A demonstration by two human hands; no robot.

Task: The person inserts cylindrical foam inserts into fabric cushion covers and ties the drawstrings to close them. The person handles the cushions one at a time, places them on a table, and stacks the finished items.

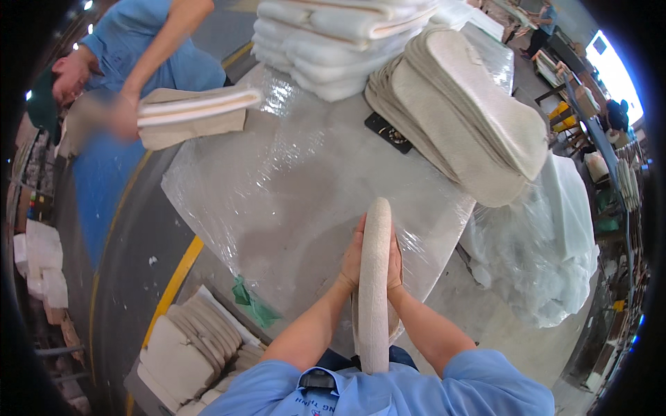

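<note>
"The beige pad (377, 277) was closest to us, edge-up at the near side of the film-covered table (277, 180). Why upright?"

"Probably because pressure on both faces steadied it that way."

"How were the hands set?"

"The left hand (352, 262) lay against one face, the right hand (394, 262) against the other, the gap between them only as wide as the pad. Most fingers were hidden, so I couldn't tell how far they spread, or whether the pad's lower edge touched the table."

"And around it?"

"The pile of beige pads (472, 104) lay overlapped towards the table's far right, perhaps because their flat shape nested well. The white padding stack (326, 52) stood at the table's far side, and a co-worker (166, 52) bent beyond its far-left corner."
</note>
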